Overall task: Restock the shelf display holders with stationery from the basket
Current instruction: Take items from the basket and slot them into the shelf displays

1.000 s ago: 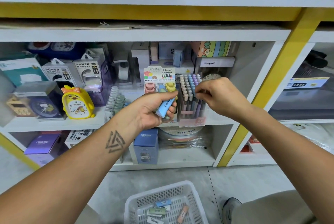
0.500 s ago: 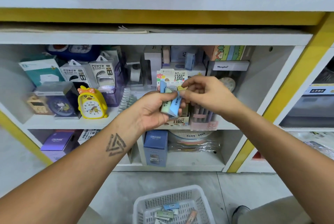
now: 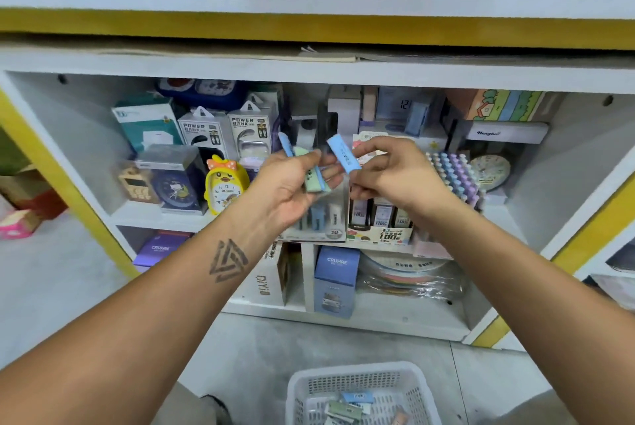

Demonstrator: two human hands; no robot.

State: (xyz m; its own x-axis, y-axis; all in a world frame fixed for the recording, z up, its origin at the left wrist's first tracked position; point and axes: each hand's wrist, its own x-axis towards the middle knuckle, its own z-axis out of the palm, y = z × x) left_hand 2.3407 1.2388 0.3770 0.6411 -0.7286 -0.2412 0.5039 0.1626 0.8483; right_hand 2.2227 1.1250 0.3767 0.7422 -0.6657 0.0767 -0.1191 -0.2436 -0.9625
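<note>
Left hand (image 3: 288, 184) apparently gripping, right hand (image 3: 395, 174) fingers pinching

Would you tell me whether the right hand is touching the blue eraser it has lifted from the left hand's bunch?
Touching. The head view shows the right hand pinching the blue eraser at its lower end.

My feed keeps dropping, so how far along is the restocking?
Partly done: the clear holder on the shelf already has a few erasers. The left hand holds a small stack; the right hand pinches one blue eraser. More remain in the basket.
</note>
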